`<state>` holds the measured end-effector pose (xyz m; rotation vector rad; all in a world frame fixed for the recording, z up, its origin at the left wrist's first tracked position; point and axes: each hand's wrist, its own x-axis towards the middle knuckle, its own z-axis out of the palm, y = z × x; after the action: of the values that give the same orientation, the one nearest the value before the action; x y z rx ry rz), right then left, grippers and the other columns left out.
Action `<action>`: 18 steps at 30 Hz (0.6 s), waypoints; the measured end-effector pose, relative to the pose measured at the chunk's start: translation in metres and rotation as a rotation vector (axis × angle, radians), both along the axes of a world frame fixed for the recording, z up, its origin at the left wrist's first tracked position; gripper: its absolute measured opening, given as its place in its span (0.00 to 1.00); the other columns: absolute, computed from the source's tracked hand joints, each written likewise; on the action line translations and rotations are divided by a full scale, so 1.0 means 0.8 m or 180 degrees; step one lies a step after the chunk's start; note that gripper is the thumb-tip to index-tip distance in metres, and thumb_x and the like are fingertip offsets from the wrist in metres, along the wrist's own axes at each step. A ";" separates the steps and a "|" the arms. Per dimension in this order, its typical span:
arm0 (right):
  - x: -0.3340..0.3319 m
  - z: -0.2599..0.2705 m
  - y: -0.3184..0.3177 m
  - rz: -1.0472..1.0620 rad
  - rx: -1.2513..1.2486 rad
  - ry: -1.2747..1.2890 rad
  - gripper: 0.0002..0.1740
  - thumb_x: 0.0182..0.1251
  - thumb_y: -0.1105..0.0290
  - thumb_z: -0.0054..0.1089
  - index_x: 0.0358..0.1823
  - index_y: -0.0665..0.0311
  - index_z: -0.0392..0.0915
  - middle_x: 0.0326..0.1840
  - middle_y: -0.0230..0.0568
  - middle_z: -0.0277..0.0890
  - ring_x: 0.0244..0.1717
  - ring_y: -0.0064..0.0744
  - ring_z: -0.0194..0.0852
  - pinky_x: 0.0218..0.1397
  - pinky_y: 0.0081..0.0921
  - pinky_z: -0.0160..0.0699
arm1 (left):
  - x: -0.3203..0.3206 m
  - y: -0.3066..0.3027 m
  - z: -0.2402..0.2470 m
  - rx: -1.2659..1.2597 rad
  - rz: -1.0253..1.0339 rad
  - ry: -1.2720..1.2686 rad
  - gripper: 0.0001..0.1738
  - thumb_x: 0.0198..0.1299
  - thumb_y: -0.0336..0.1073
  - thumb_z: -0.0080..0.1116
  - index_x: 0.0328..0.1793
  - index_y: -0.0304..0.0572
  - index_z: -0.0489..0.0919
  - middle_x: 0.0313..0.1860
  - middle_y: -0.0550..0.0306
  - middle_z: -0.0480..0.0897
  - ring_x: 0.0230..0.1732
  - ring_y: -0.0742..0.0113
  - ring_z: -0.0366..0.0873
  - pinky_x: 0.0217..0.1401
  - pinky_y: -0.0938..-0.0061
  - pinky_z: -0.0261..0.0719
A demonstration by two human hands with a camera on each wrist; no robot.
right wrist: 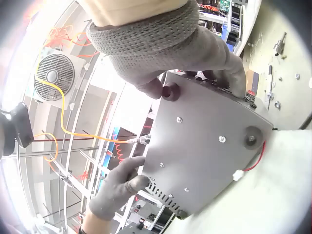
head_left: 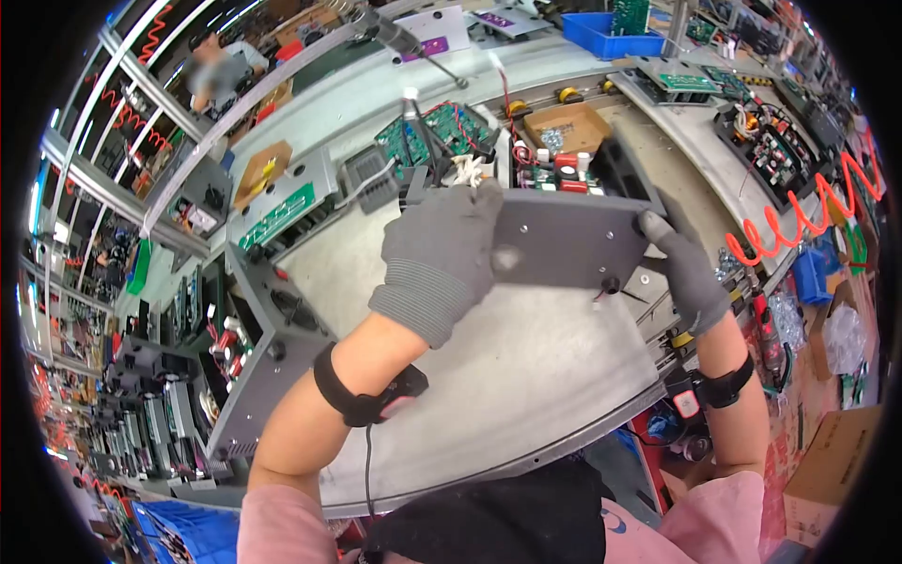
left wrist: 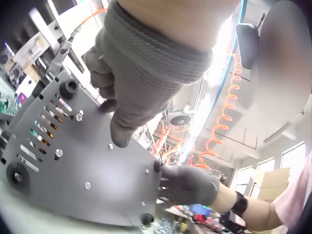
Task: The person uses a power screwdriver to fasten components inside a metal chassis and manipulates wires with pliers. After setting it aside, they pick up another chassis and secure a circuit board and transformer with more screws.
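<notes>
A dark grey metal chassis [head_left: 564,246] stands tilted on its edge on the worktable, its underside with screws and round black feet facing the person. The gloved left hand [head_left: 437,249] grips its left end; in the left wrist view the thumb of this hand [left wrist: 141,83] lies on the panel [left wrist: 105,165]. At the opposite end, the gloved right hand [head_left: 691,277] holds the edge, thumb beside a foot. The right wrist view shows the right fingers [right wrist: 236,80] over the rim of the panel [right wrist: 204,141]. A red wire with a white connector [right wrist: 238,175] hangs from the chassis.
Behind the chassis are green circuit boards [head_left: 432,136] and a cardboard tray of screws [head_left: 568,127]. A screwdriver [head_left: 413,42] hangs above. More chassis units [head_left: 268,367] stand on the left; an open unit [head_left: 770,136] and a coiled red hose [head_left: 808,211] are at right.
</notes>
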<state>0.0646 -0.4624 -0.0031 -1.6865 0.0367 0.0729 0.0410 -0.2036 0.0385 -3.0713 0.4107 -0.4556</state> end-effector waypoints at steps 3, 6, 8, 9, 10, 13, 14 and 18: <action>0.013 -0.031 -0.006 -0.0008 -0.0314 0.0065 0.36 0.61 0.60 0.59 0.70 0.62 0.59 0.61 0.44 0.68 0.53 0.36 0.74 0.52 0.34 0.76 | 0.023 0.001 -0.015 0.0043 -0.0044 0.0222 0.29 0.47 0.52 0.69 0.54 0.49 0.77 0.43 0.55 0.78 0.43 0.55 0.80 0.42 0.62 0.78; 0.018 -0.055 -0.005 0.0106 -0.0174 -0.0698 0.37 0.59 0.70 0.59 0.71 0.63 0.57 0.63 0.45 0.66 0.53 0.39 0.75 0.53 0.34 0.78 | 0.031 -0.002 -0.020 0.0024 0.0258 0.0504 0.29 0.45 0.51 0.69 0.54 0.51 0.77 0.45 0.55 0.77 0.46 0.54 0.79 0.45 0.61 0.77; 0.014 -0.055 -0.004 0.0146 -0.0580 -0.0606 0.40 0.57 0.75 0.58 0.72 0.63 0.53 0.65 0.47 0.64 0.53 0.41 0.76 0.53 0.33 0.79 | 0.041 -0.004 -0.011 -0.0296 0.0353 0.0428 0.30 0.44 0.51 0.70 0.54 0.52 0.77 0.45 0.55 0.77 0.47 0.54 0.78 0.46 0.60 0.77; 0.015 -0.055 -0.005 0.0145 -0.0637 -0.0575 0.44 0.56 0.75 0.60 0.74 0.61 0.49 0.65 0.48 0.64 0.53 0.42 0.76 0.51 0.33 0.81 | 0.052 -0.002 0.000 -0.0322 0.0344 0.0262 0.29 0.44 0.51 0.70 0.52 0.51 0.78 0.44 0.55 0.76 0.48 0.54 0.78 0.46 0.61 0.77; 0.013 -0.048 0.000 0.0142 -0.0651 -0.0597 0.44 0.56 0.75 0.60 0.74 0.61 0.49 0.65 0.48 0.64 0.53 0.42 0.76 0.51 0.33 0.81 | 0.062 0.001 0.010 -0.0353 0.0348 0.0091 0.28 0.43 0.51 0.70 0.51 0.50 0.78 0.44 0.54 0.76 0.48 0.54 0.77 0.46 0.61 0.77; 0.007 -0.027 0.019 -0.0141 -0.0506 -0.0635 0.50 0.50 0.74 0.68 0.75 0.60 0.49 0.61 0.47 0.65 0.45 0.37 0.77 0.44 0.28 0.82 | 0.071 0.012 0.014 0.0013 0.0113 0.0258 0.24 0.43 0.48 0.70 0.45 0.48 0.79 0.41 0.54 0.75 0.47 0.54 0.77 0.45 0.62 0.76; -0.001 -0.025 0.019 -0.0136 -0.0489 -0.0643 0.50 0.50 0.74 0.68 0.75 0.60 0.49 0.61 0.47 0.65 0.45 0.37 0.77 0.44 0.28 0.82 | 0.068 0.013 0.016 0.0161 -0.0048 0.0418 0.23 0.43 0.47 0.70 0.44 0.48 0.79 0.41 0.54 0.75 0.46 0.54 0.77 0.44 0.62 0.76; -0.054 -0.034 0.022 -0.0361 -0.1680 -0.1992 0.51 0.35 0.77 0.76 0.68 0.64 0.61 0.48 0.47 0.65 0.45 0.41 0.73 0.49 0.30 0.76 | -0.034 0.030 -0.004 -0.0168 -0.0816 0.0125 0.17 0.41 0.46 0.69 0.34 0.49 0.78 0.32 0.58 0.72 0.34 0.57 0.75 0.32 0.62 0.72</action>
<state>0.0213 -0.4451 -0.0300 -2.1595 -0.3447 -0.5961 0.0141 -0.1800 0.0351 -3.0942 0.8121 -0.4168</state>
